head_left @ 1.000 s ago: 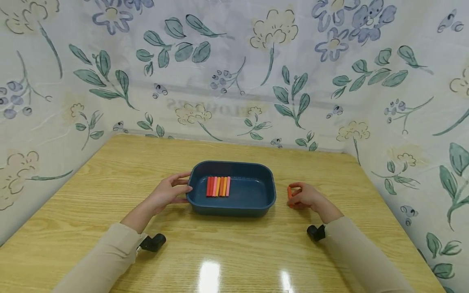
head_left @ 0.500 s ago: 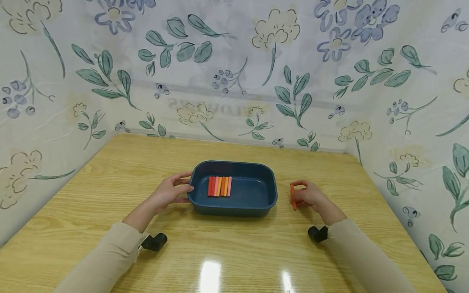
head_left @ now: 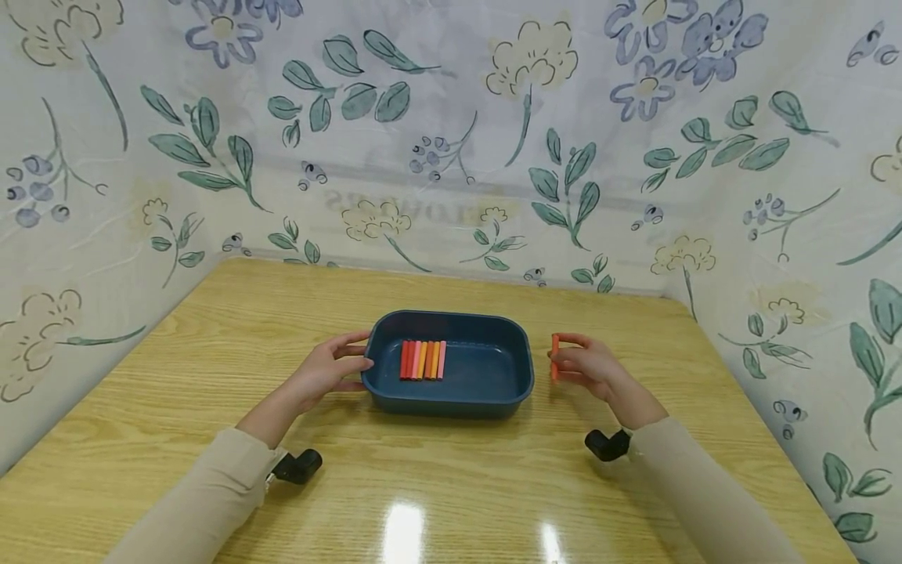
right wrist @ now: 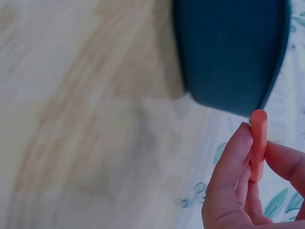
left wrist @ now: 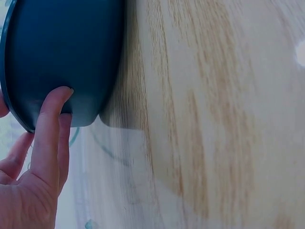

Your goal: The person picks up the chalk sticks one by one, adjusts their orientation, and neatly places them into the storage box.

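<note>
A dark blue plastic tray (head_left: pixel 486 372) with rounded corners stands on the table, and a side-by-side row of several red, pink, yellow and orange crayons (head_left: pixel 423 360) lies in its left half. My left hand (head_left: pixel 326 368) grips the tray's left end, thumb over the rim and fingers against the outer wall, as the left wrist view shows with the tray wall (left wrist: pixel 62 52). To the right of the tray, my right hand (head_left: pixel 588 364) pinches an orange crayon (right wrist: pixel 259 143) between thumb and fingers. The crayon is raised off the table and apart from the tray in the head view.
The wooden table (head_left: pixel 451 470) carries the tray at its middle. A floral curtain (head_left: pixel 451 141) encloses the back and both sides. Black wrist mounts (head_left: pixel 607 445) stick out below each sleeve.
My right hand first pulls slightly away with the orange crayon, then lifts it and moves it left toward the tray, turning it more upright. My left hand stays on the tray.
</note>
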`<state>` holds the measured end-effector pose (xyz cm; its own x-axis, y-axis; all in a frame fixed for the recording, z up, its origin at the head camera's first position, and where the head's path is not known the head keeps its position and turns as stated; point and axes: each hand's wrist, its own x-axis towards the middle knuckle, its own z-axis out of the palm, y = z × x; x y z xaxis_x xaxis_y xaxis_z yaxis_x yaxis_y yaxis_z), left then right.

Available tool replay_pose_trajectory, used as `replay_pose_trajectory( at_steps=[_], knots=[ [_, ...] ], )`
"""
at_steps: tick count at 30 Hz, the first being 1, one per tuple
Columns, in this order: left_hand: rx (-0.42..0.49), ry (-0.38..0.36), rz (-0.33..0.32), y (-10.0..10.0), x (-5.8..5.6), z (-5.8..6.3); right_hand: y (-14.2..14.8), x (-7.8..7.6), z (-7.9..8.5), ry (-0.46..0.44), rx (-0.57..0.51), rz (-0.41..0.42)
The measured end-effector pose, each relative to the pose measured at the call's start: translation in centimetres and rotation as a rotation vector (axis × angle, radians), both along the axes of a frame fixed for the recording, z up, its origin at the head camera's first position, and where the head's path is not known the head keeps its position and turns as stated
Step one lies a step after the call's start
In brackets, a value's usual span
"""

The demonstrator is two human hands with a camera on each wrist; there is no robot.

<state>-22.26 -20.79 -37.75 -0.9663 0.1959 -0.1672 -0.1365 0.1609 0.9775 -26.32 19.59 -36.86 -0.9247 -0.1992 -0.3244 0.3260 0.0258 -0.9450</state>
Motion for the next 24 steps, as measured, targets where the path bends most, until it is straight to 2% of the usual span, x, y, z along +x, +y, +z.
replay_pose_trajectory(
  at_steps=[5, 12, 24],
  knots=[
    [-0.001, -0.005, 0.001, 0.0, 0.0, 0.0, -0.8, -0.1, 1.1, -0.004, -0.039, 0.009],
    [-0.003, -0.013, 0.005, 0.1, 0.1, 0.2, -2.3, -0.2, 2.5, -0.023, -0.015, 0.031],
    [0.003, -0.012, 0.002, 0.0, 0.2, 0.3, -6.2, -0.8, 3.8, -0.070, -0.060, 0.067]
  ],
)
